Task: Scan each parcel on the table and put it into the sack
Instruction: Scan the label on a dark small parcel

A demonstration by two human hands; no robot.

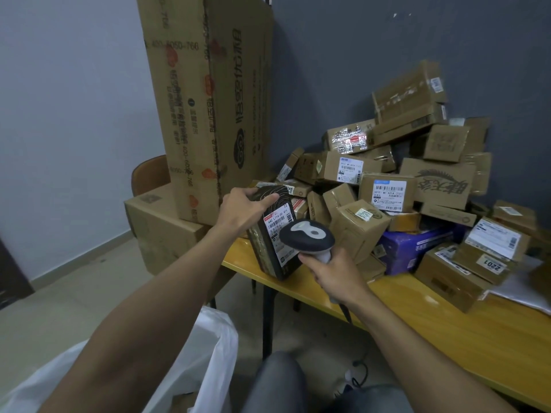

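Note:
My left hand point(243, 210) grips the top of a dark patterned parcel point(272, 254) with a white shipping label, held upright on the left end of the yellow table point(447, 332). My right hand point(334, 274) holds a dark handheld scanner point(307, 235) by its grip. The scanner's head is right in front of the parcel's label. A white sack point(214, 347) stands open on the floor below my left arm. Several cardboard parcels point(387, 192) lie piled on the table behind.
A tall cardboard box point(208, 99) leans on a larger carton point(161, 228) to the left of the table, with a brown chair point(149, 174) behind. A purple box point(411, 248) lies in the pile. White papers point(524, 293) rest at the table's right. My knees are at the bottom.

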